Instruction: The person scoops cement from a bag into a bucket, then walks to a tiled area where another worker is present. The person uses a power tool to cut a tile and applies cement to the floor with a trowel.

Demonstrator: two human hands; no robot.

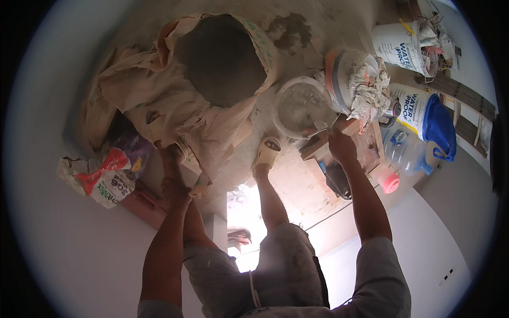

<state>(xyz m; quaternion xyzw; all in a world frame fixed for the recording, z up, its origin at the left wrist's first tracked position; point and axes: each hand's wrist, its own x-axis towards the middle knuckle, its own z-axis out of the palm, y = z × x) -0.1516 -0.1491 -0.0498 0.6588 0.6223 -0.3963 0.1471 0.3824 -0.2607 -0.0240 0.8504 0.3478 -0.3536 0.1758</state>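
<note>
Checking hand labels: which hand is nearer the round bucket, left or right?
Right. The right hand is close by, just off the lower-right side of the round bucket in the picture; the left hand is well to its lower left.

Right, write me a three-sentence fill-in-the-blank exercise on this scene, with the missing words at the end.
The material inside the open sack is ____ in colour.
The hand nearer the round tub is the person's ____ one.
Something ____ covers the end of the white bucket beside the clear plastic bottle.

Missing words: grey; right; blue.
</note>
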